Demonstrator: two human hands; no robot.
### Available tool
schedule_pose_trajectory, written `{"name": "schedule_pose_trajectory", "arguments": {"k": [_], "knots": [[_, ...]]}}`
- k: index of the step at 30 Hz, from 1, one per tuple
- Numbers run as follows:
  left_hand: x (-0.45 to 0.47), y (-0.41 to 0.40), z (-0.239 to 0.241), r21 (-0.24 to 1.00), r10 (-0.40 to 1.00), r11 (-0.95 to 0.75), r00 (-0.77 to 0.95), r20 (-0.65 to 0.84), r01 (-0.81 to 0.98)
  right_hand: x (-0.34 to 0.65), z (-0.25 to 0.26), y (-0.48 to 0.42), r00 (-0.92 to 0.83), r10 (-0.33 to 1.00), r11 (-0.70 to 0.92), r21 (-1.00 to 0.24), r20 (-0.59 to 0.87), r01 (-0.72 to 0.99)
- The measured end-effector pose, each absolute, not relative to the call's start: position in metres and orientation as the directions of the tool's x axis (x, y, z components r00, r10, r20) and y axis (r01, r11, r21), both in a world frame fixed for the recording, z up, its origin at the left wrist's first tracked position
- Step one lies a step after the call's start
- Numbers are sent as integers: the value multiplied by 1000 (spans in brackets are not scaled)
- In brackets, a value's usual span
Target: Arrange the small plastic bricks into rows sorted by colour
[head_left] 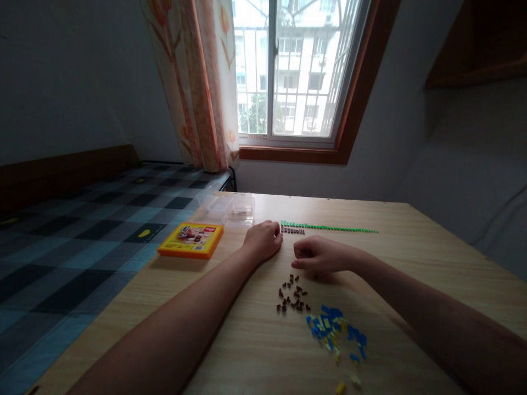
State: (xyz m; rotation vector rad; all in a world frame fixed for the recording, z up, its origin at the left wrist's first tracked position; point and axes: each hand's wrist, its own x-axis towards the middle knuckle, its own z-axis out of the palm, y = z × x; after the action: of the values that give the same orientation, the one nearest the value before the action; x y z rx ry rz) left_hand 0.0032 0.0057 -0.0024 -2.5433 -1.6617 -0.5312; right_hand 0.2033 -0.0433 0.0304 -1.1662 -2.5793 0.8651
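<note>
My left hand (263,240) rests on the table with its fingers curled, beside the left end of a short row of brown bricks (292,231). Behind that row runs a long line of small green bricks (329,227). My right hand (319,254) hovers low over the table to the right, its fingers curled and thumb near the index finger. Whether either hand pinches a tiny piece cannot be made out. Loose brown bricks (294,299) lie scattered just in front of my right hand. Nearer to me is a pile of blue and yellow bricks (335,326).
An orange-yellow box (191,240) lies at the table's left edge. Clear plastic trays (230,208) stand behind it. A bed with a checked cover (102,236) adjoins the table (415,241) on the left. A window (302,71) and curtain (201,82) are beyond.
</note>
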Motion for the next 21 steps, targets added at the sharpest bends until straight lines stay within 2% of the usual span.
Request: {"name": "schedule_pose_trajectory", "arguments": {"k": [4,8,13,17,21], "knots": [[3,6,-4,142,879,-418,361,311,897,188,45,-68,-802,598,694,-508,10,510],[3,6,-4,148,880,-418,359,309,896,179,49,-84,-879,476,778,-470,10,416],[4,4,-2,149,888,-408,354,292,901,176,46,-91,-903,431,820,-419,0,391],[3,4,-2,144,880,-416,358,311,898,173,42,-95,-898,439,846,-338,5,412],[3,4,-2,146,881,-419,363,304,896,171,44,-97,-895,446,849,-317,2,422]]}}
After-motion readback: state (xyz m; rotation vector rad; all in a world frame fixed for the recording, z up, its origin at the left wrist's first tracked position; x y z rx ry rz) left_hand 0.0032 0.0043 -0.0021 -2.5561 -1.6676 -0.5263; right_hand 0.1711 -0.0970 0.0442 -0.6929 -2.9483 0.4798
